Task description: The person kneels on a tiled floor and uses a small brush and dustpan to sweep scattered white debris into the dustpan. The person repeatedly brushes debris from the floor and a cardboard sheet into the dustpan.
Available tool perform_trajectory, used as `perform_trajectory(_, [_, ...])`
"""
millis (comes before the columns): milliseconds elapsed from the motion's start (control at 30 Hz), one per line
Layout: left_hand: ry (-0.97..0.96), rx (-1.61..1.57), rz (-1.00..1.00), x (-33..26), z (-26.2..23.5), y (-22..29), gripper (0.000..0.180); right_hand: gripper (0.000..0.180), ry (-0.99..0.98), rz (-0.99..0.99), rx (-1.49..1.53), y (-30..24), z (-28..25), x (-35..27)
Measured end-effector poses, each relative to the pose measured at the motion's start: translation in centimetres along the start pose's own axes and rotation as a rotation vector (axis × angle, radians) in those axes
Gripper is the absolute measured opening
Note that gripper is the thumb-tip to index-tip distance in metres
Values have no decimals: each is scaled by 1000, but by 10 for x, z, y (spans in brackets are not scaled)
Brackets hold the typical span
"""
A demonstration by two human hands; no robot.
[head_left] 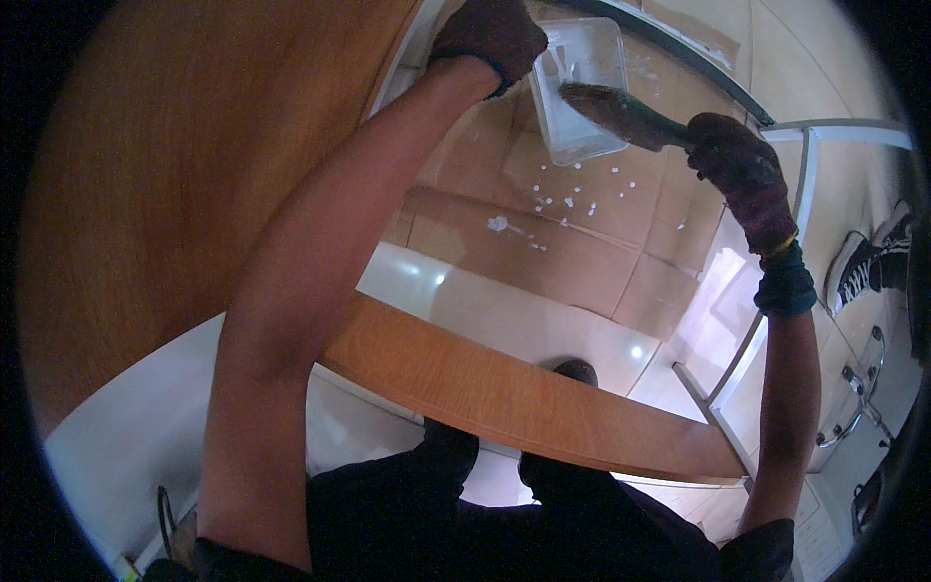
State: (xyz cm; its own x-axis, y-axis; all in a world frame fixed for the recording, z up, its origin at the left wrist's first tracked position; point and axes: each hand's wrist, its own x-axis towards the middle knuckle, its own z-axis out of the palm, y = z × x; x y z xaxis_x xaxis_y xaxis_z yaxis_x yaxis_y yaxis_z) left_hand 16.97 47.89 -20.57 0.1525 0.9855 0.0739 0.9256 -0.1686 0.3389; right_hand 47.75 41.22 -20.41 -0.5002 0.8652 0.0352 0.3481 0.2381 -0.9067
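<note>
My left hand, in a dark knitted glove, grips the near left rim of a clear plastic tub smeared with white paint, held up at the top of the view. My right hand, also gloved, is closed around the handle of a wide paintbrush. The brush's bristles lie over the tub's right side, at or just inside its rim.
A wooden door panel fills the left. A curved wooden edge crosses below my arms. Cardboard sheets spattered with white paint cover the tiled floor. A metal frame stands at right, with a sneaker beyond.
</note>
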Motion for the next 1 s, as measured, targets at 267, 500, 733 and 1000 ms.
perform_trajectory(267, [-242, -68, -203, -1, -24, 2, 27, 30, 149, -32, 386, 10, -10, -2])
perform_trajectory(500, [-270, 516, 306, -10, -22, -12, 18, 36, 225, 92, 218, 4, -7, 0])
perform_trajectory(733, [-328, 491, 56, 1, -14, -15, 18, 37, 205, 67, 110, 6, -16, 1])
perform_trajectory(1000, [-505, 733, 214, -2, -28, -15, 22, 36, 200, 45, 76, 5, -5, 3])
